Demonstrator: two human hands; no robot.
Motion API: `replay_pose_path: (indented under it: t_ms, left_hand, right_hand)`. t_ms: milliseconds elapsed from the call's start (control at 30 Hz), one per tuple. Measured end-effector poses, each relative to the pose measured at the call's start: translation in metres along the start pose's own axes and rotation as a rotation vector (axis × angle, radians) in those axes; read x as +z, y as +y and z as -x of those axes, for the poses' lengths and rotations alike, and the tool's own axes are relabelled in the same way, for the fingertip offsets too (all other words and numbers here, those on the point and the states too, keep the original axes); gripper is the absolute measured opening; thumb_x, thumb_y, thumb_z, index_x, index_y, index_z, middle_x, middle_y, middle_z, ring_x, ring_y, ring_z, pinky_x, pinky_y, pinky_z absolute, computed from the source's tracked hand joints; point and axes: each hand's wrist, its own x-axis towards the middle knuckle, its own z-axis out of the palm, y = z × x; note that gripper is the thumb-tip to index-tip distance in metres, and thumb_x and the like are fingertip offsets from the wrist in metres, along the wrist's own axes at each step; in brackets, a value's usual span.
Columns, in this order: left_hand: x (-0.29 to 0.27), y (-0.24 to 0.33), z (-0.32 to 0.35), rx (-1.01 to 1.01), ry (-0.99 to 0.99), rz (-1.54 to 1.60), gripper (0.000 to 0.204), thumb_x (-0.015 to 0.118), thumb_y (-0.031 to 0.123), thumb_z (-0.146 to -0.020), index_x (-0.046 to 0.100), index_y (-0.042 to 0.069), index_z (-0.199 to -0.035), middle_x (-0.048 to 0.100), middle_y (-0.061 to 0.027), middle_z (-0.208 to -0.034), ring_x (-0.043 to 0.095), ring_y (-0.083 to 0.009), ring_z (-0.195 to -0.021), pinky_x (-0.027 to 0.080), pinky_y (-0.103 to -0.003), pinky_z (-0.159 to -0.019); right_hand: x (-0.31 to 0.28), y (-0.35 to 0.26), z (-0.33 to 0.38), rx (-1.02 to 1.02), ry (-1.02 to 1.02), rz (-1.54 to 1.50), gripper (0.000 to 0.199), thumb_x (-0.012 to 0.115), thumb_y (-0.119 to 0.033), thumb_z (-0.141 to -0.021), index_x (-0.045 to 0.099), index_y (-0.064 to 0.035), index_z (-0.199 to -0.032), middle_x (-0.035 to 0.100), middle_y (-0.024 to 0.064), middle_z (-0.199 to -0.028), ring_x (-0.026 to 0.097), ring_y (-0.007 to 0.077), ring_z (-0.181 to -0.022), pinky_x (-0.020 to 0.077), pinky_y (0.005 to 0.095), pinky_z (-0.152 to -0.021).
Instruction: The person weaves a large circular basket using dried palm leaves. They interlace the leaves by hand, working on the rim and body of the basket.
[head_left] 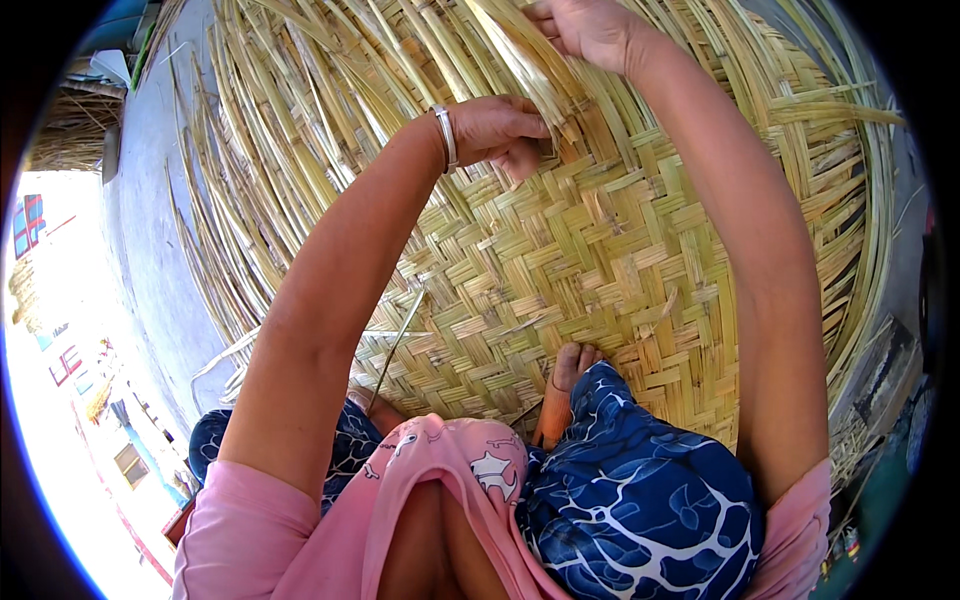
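A woven mat of flat split-reed strips (pixel 600 260) spreads under me, its weave a slanting zigzag. Beyond the woven part, long loose reed strips (pixel 300 110) fan out toward the far edge. My left hand (pixel 500 132), with a silvery bangle at the wrist, is low over the border of the weave. Its fingers are curled closed at the base of a strip, though the fingertips are slightly blurred. Farther off and to the right, my right hand (pixel 590 32) is closed on raised reed strips (pixel 520 50), which lean up from the weave.
My bare foot (pixel 573 365) rests on the mat, beside my knee in blue patterned cloth (pixel 640 490). A thin loose strip (pixel 400 335) sticks up near my other foot. Grey floor (pixel 150 230) runs along the left, and more strips (pixel 850 200) curve along the right edge.
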Motion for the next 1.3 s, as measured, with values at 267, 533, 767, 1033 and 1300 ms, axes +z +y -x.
replay_pose_path:
  t_ms: [267, 533, 767, 1033, 1300]
  left_hand:
    - [-0.01, -0.008, -0.009, -0.055, -0.008, -0.015, 0.026, 0.052, 0.02, -0.089, 0.048, -0.003, -0.099, 0.06, -0.0105, -0.072, 0.064, -0.02, -0.062, 0.054, -0.031, -0.057]
    - [0.02, -0.005, -0.009, -0.001, 0.279, 0.023, 0.026, 0.047, 0.016, -0.091, 0.045, -0.007, -0.103, 0.062, -0.0159, -0.083, 0.066, -0.0213, -0.068, 0.054, -0.028, -0.056]
    - [0.034, -0.007, -0.003, 0.08, 0.397, 0.087, 0.025, 0.042, 0.012, -0.092, 0.04, -0.006, -0.109, 0.059, -0.0234, -0.11, 0.067, -0.0256, -0.09, 0.055, -0.027, -0.058]
    - [0.049, -0.007, -0.002, 0.08, 0.435, 0.088, 0.018, 0.041, 0.01, -0.091, 0.045, -0.004, -0.102, 0.058, -0.022, -0.109, 0.067, -0.0267, -0.089, 0.058, -0.029, -0.065]
    - [0.12, -0.045, -0.03, 0.699, 1.27, -0.269, 0.04, 0.059, 0.002, -0.085, 0.045, -0.006, -0.122, 0.053, -0.0157, -0.116, 0.062, -0.0139, -0.075, 0.054, -0.023, -0.062]
  right_hand:
    - [-0.083, 0.017, 0.074, -0.369, 0.417, -0.531, 0.047, 0.054, -0.043, -0.086, 0.051, -0.0055, -0.113, 0.059, 0.0095, -0.09, 0.058, 0.02, -0.082, 0.0479, 0.0353, -0.075]
    - [-0.159, -0.027, 0.196, -0.738, 0.216, -0.6, 0.039, 0.049, -0.031, -0.09, 0.053, 0.0041, -0.107, 0.058, 0.0146, -0.098, 0.054, 0.024, -0.092, 0.0434, 0.0407, -0.082]
    - [-0.092, 0.008, 0.162, -0.415, 0.467, -0.209, 0.021, 0.065, -0.016, -0.083, 0.059, -0.0009, -0.096, 0.062, 0.0099, -0.095, 0.061, 0.0193, -0.081, 0.0522, 0.0331, -0.073]
    - [-0.069, 0.048, 0.18, -0.157, 0.801, -0.027, 0.016, 0.06, -0.015, -0.088, 0.053, -0.0024, -0.095, 0.061, 0.0096, -0.094, 0.06, 0.016, -0.078, 0.0539, 0.0294, -0.072]
    - [-0.074, 0.041, 0.182, -0.297, 0.69, -0.336, 0.019, 0.056, -0.014, -0.09, 0.051, 0.0001, -0.102, 0.06, 0.0119, -0.098, 0.059, 0.022, -0.093, 0.0495, 0.0369, -0.086]
